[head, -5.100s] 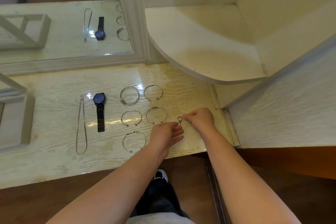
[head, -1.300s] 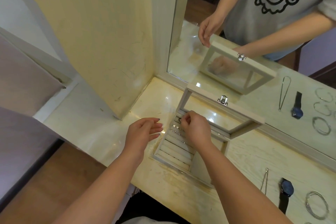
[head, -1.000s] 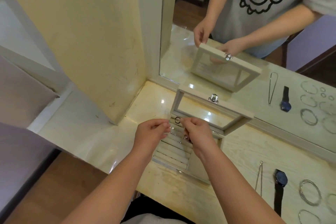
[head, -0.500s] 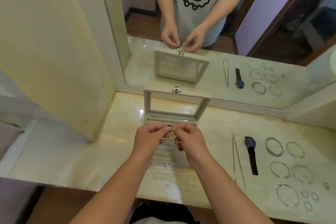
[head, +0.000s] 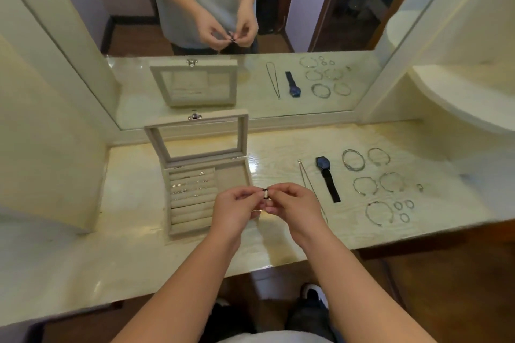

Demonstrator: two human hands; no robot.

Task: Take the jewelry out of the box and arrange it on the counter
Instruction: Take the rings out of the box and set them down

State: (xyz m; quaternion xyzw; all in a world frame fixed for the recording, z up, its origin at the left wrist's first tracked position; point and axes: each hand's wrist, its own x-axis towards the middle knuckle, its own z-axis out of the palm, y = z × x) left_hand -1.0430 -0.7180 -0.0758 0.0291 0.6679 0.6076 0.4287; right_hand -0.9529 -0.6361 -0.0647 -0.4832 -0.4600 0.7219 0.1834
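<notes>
We're mid-transfer: a small ring (head: 266, 194) is pinched between our left hand (head: 235, 210) and right hand (head: 294, 207), just above the open box (head: 189, 229). Next, we judge, it goes right, to sit beside the laid-out rings (head: 404, 210) on the counter (head: 139, 245).
</notes>
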